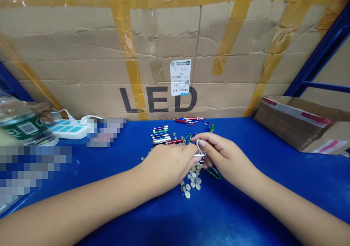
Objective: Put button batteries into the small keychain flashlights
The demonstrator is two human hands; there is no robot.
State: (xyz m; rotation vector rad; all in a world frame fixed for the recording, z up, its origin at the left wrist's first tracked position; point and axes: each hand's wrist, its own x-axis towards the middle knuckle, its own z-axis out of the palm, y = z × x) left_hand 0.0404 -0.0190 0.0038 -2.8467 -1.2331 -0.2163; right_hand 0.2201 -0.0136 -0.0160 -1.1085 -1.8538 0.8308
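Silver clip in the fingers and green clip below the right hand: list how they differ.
Colour: the silver clip is plain silver; the green clip is bright green.
Place: the silver clip is held up at the right hand's fingertips; the green clip appears to lie on the blue table, with no fingers visibly gripping it.
Shared: both are slim loops.

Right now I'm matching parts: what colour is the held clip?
The clip is silver, clearest in head view.
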